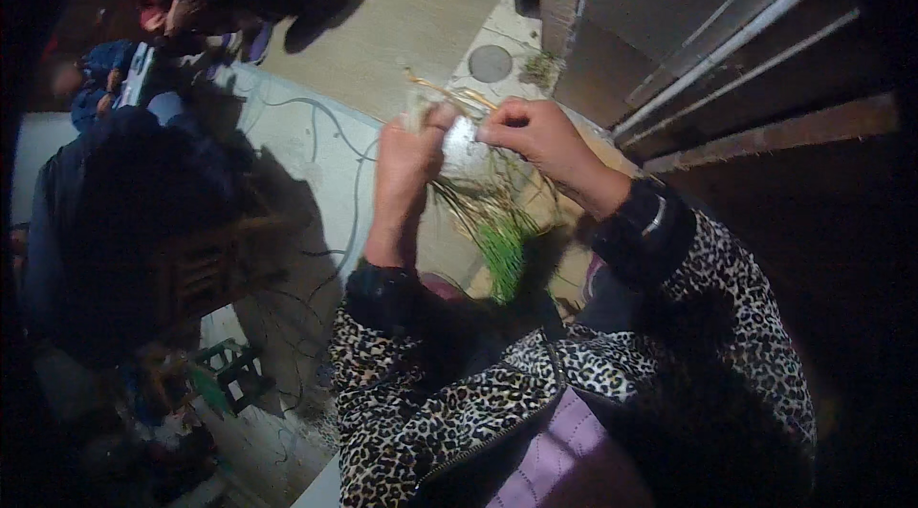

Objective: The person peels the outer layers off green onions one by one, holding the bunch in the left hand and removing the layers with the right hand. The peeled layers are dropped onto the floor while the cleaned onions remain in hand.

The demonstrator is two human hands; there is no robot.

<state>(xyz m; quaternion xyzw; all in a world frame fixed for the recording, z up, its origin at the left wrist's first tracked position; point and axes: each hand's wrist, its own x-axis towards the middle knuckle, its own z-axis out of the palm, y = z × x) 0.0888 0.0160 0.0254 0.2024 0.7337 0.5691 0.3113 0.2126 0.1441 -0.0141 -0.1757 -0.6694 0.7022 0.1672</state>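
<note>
A bunch of long thin green stems (509,250), like chives or scallions, hangs between my forearms, with straw-coloured strands and pale upper ends. My left hand (409,150) grips the pale end of the bunch, its fingers wrapped round it. Just to its right, my right hand (524,133) pinches some thin dry strands. A small bright white patch behind the fingers is too unclear to name. Below the bunch lies a tan surface, partly hidden by the stems.
Several people (115,183) in dark, red and blue clothing are at the left and upper left. A grey cable (335,126) crosses the pale floor. A green crate (225,374) is at lower left. Dark panels (650,40) with metal rails line the right side.
</note>
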